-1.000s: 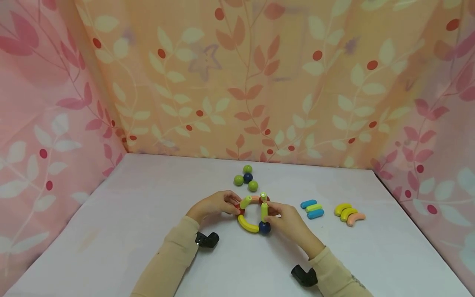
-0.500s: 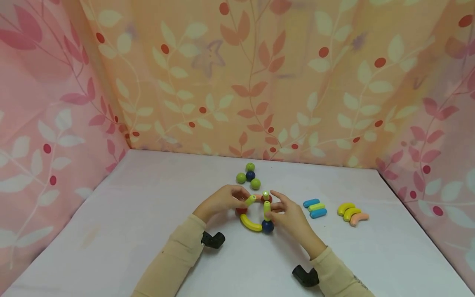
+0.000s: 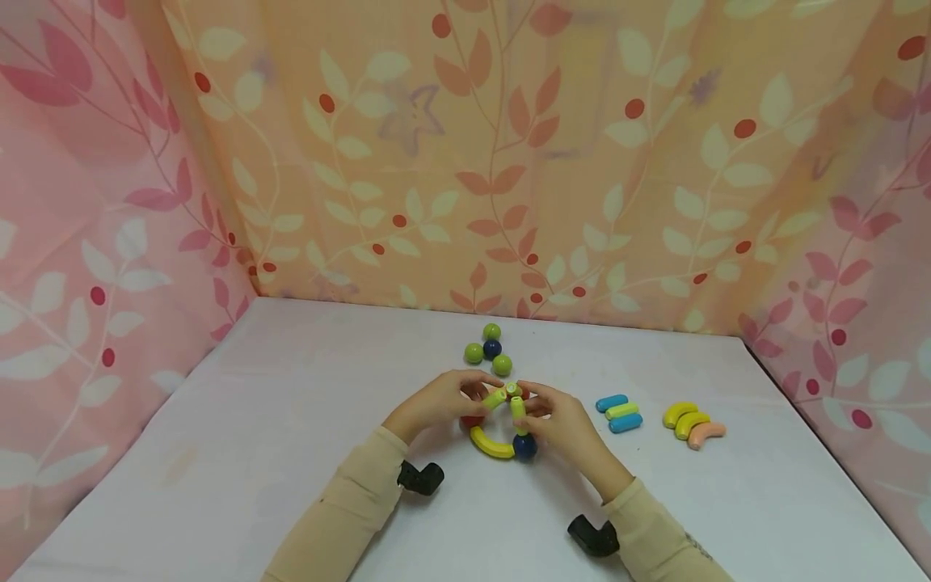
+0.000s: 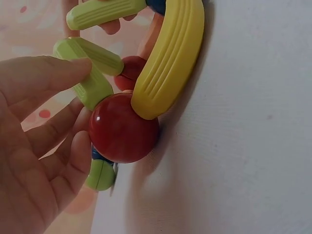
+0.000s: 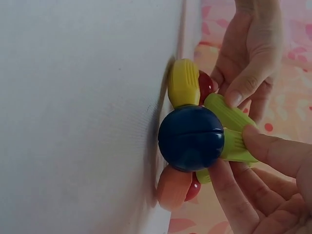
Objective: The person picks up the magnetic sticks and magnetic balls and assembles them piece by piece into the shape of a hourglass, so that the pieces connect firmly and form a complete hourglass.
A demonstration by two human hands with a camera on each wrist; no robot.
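A ring of balls and curved bars lies on the table, with three light green sticks leaning inward from it. My left hand (image 3: pixel 445 402) pinches the left green stick (image 4: pixel 92 83), which stands on a red ball (image 4: pixel 124 129). With thumb and fingers, my right hand (image 3: pixel 566 424) holds the right green stick (image 5: pixel 235 145) on a dark blue ball (image 5: pixel 191 138). The third stick (image 4: pixel 101 56) tilts from another red ball (image 4: pixel 130 72) at the back. A yellow curved bar (image 3: pixel 492 444) joins the front balls; an orange bar (image 5: pixel 174 187) joins the blue ball.
Behind the ring sit several green balls (image 3: pixel 502 365) around a dark blue ball (image 3: pixel 492 349). To the right lie blue sticks (image 3: pixel 625 423) with a green stick (image 3: pixel 621 411), then yellow curved bars (image 3: pixel 691 424) and an orange curved bar (image 3: pixel 706 436). Patterned cloth (image 3: pixel 407 202) encloses the table.
My left hand has gone from the red ball to its green stick. The sticks' upper ends have drawn closer together, and the back stick now leans inward. My right hand keeps its stick.
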